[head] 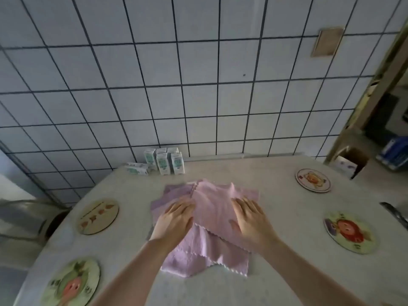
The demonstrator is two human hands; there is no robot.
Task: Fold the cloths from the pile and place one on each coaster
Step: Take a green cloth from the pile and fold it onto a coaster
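A pile of pink and lilac cloths (212,213) lies spread in the middle of the pale table (276,250). My left hand (174,219) rests flat on the pile's left side, fingers apart. My right hand (251,217) presses flat on the top pink cloth at the right. Neither hand grips anything. Round picture coasters lie around the pile: one at far left (98,216), one at near left (71,282), one at far right (313,180), one at near right (350,231). All of them are bare.
Several small white-and-green cartons (164,161) stand at the table's back edge against the tiled wall, some lying flat. A brown box (351,162) sits off the table's far right corner. A dark object (395,214) pokes in at the right edge.
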